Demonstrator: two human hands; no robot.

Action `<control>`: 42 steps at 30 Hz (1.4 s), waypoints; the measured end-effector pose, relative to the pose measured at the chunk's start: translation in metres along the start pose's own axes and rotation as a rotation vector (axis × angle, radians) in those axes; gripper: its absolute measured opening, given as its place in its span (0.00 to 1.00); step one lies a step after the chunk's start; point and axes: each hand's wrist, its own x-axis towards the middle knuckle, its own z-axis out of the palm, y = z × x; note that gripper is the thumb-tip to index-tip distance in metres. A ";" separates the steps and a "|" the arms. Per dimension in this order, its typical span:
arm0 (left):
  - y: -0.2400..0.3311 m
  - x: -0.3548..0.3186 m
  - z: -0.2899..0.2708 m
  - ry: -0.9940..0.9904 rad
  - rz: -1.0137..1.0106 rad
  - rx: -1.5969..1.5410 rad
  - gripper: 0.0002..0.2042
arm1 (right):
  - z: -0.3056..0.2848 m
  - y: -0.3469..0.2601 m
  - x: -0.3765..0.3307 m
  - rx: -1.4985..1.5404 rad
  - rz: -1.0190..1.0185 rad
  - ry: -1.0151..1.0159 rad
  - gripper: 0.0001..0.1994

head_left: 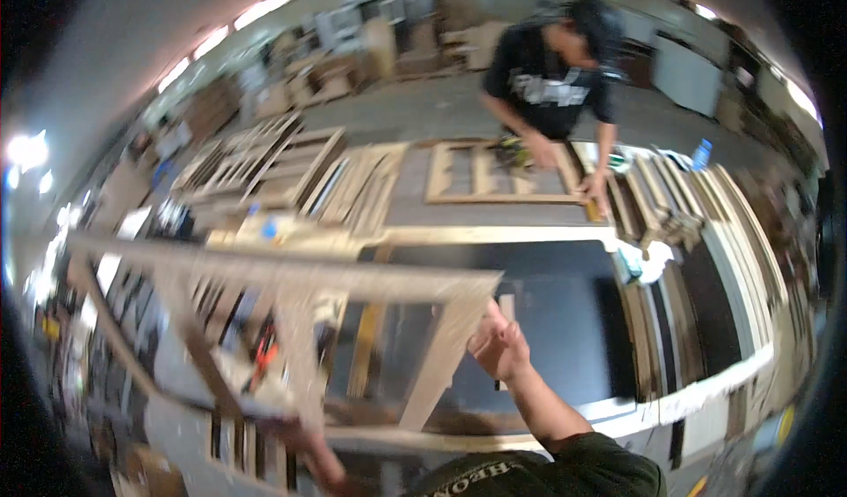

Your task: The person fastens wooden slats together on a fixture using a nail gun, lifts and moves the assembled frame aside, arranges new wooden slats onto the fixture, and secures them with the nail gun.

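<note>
A long wooden frame [353, 276] with several cross pieces is held up at a tilt in front of me, over the left part of the bench. My left hand [304, 448], smeared by motion, is closed on its lower rail. At the frame's right end, my right hand [501, 345] grips the end piece, and some of its fingers are hidden behind the wood. Under and beyond the frame lies a dark flat panel [547, 321] on the bench. An orange-handled tool [262, 356] shows through a gap in the frame.
Across the bench a co-worker [551, 82] bends over another wooden frame [507, 200], both hands on it. Wood strips [362, 184] lie at the far left, and more strips [741, 232] at the right. A white cloth [655, 261] and a blue bottle [701, 155] are on the right side.
</note>
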 end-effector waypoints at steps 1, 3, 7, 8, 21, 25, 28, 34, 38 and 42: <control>-0.052 -0.052 0.012 -0.324 0.154 -0.052 0.25 | -0.017 -0.020 0.007 -0.113 -0.102 0.026 0.52; -0.033 -0.161 0.052 -0.525 0.079 0.012 0.24 | -0.039 -0.083 0.006 -0.427 -0.198 0.000 0.52; 0.006 -0.192 0.043 -0.559 0.115 0.070 0.23 | 0.006 -0.112 0.016 -1.107 0.055 -0.541 0.54; 0.010 -0.197 0.046 -0.581 0.126 0.087 0.23 | 0.012 -0.102 0.019 -1.246 -0.038 -0.638 0.53; 0.043 -0.199 0.003 -0.627 0.225 0.198 0.21 | 0.016 0.028 -0.001 -0.815 -0.048 -0.115 0.24; 0.047 -0.204 -0.025 -0.624 0.268 0.217 0.20 | 0.013 0.037 -0.011 -0.772 -0.095 -0.070 0.22; 0.055 -0.195 -0.059 -0.589 0.309 0.234 0.20 | 0.014 0.031 -0.008 -0.749 0.018 -0.125 0.22; 0.023 -0.099 -0.147 -0.557 0.576 0.461 0.19 | 0.067 0.064 0.044 -0.990 0.108 -0.422 0.29; 0.064 -0.150 -0.150 -0.348 0.638 -0.001 0.11 | 0.127 0.109 0.089 -1.031 -0.129 -0.556 0.34; 0.094 -0.136 -0.209 -0.202 0.267 0.098 0.14 | 0.219 0.178 0.110 -1.008 0.121 -0.918 0.40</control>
